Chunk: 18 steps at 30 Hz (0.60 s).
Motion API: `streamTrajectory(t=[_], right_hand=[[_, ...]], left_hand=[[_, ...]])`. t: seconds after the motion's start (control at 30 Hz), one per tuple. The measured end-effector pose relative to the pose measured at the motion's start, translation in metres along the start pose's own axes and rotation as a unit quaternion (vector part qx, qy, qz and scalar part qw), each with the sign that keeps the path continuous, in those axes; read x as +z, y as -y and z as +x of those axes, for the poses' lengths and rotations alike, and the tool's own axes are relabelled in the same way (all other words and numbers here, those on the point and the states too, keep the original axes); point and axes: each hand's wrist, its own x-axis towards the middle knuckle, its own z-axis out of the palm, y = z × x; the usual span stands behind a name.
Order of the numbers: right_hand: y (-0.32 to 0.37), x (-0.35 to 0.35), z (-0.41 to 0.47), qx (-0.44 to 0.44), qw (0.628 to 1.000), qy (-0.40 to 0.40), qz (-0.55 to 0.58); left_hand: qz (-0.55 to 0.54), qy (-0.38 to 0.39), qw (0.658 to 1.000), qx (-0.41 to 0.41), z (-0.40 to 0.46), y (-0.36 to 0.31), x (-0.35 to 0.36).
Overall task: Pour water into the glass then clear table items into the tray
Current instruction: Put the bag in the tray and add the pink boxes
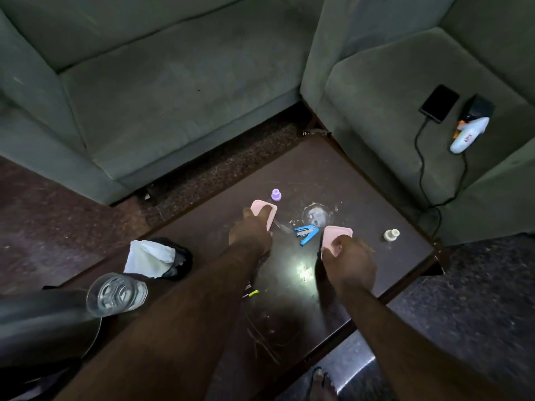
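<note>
My left hand (251,235) grips a pink flat piece (264,208) near the middle of the dark table (289,314). My right hand (348,263) grips a second pink piece (338,234) to its right. I cannot tell whether the two pink pieces are joined as the ends of one tray. Between them lie a blue stapler (306,233) and a round clear item (317,215). A clear glass (115,293) with water in it stands at the table's left, beside a dark steel bottle (34,314).
A small purple cap (276,195) and a white cap (391,235) sit on the table, with a tiny yellow item (252,293) near my left forearm. A black holder with white tissue (156,260) stands left. Green sofas border two sides; a phone (440,103) and white glue gun (469,136) lie on one.
</note>
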Motion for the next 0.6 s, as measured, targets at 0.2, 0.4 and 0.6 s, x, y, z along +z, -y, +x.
streamTrajectory(t=[0.2,0.4,0.6], right_hand=[[0.011,-0.001,0.012,0.036,0.998,0.059,0.012],[0.032,-0.029,0.002,0.054,0.997,0.062,-0.011],[0.147,-0.074,-0.047,-0.005,0.999,0.05,-0.019]], left_hand=[[-0.052,-0.015,0.999,0.004,-0.016,0.006,-0.025],[-0.072,-0.101,0.992,0.015,-0.05,0.06,-0.116],[-0.1,-0.145,0.983,-0.059,-0.127,0.163,-0.22]])
